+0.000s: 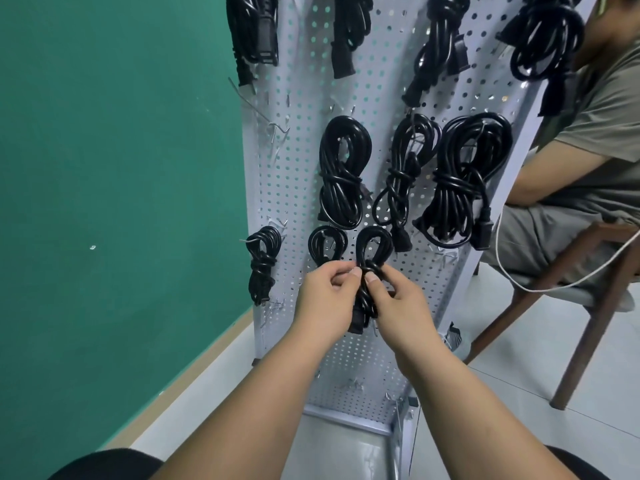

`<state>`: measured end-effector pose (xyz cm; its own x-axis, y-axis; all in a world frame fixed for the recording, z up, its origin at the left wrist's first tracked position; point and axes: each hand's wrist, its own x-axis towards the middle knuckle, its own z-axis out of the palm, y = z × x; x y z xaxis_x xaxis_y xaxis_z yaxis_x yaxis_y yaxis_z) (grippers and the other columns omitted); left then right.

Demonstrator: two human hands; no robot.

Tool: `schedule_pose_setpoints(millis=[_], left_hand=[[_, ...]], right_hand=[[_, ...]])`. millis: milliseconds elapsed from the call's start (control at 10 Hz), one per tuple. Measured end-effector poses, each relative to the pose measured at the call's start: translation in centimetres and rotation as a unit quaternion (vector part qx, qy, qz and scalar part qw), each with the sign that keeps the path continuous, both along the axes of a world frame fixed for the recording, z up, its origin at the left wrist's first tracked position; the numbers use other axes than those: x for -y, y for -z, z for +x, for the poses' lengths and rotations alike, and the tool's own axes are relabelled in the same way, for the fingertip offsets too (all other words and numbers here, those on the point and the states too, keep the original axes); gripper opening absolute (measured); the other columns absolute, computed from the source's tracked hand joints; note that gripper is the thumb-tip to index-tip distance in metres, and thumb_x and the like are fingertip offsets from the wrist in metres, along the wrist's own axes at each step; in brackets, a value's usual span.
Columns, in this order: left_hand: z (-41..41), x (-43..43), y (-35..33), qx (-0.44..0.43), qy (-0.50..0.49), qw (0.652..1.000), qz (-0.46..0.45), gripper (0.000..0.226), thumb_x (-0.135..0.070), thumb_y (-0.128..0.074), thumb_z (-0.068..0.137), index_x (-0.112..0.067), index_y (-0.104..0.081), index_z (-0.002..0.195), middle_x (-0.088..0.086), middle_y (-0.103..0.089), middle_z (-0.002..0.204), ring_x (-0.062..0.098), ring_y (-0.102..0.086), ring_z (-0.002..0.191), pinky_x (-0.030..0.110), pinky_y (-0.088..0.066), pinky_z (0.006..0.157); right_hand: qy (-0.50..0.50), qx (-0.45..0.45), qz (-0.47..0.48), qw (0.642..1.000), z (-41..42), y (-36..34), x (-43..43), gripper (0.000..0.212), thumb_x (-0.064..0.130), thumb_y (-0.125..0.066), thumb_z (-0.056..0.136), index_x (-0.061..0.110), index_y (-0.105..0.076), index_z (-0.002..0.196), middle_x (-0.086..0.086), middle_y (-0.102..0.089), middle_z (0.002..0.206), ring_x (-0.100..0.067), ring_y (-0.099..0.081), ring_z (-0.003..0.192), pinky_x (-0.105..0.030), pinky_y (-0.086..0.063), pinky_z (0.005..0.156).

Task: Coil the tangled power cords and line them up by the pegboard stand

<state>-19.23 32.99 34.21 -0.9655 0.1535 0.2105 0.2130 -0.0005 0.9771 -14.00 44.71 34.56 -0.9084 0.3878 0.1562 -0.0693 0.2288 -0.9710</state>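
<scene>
Pegboard stand (367, 98): white, upright, with a green wall (121, 168) to its left.
Black cord bundle (373, 247): low at the board's centre, loop upward, wrapped at the waist.
Left hand (323, 299): pinches the waist from the left.
Right hand (398, 306): grips it from the right, thumb on the wrap.
Other coiled cords (341, 174): hanging beside and above.
Seated person (588, 150) on a wooden chair (588, 317): right.

Single head-worn wide-angle view, looking forward and down, close to the pegboard stand (349, 355)
</scene>
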Motion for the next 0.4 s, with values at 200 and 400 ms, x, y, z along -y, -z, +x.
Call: schedule_pose_setpoints(millis=[200,400], left_hand=[[-0.2,-0.7,1.6,0.001,0.073,0.990,-0.117,0.036,-0.027,-0.063,0.104,-0.025,-0.065,0.140,-0.012,-0.074,0.113,-0.005,-0.070,0.095,0.017,-0.054,0.092],[1.4,-0.8,2.3,-0.040,0.073,0.971,-0.224,0.050,-0.037,-0.063,0.103,-0.034,-0.052,0.152,-0.017,-0.065,0.133,-0.003,-0.068,0.099,0.030,-0.055,0.100]], right_hand=[[0.064,0.052,0.139,0.987,-0.1,1.7,-1.7,0.046,0.051,-0.055,0.104,0.032,-0.059,0.145,0.007,-0.071,0.131,-0.015,-0.066,0.115,-0.039,-0.054,0.099],[0.128,0.034,0.268,0.954,1.2,2.1,-3.1,0.054,0.044,-0.055,0.106,0.030,-0.045,0.158,0.005,-0.045,0.162,-0.021,-0.048,0.145,-0.049,-0.042,0.118]])
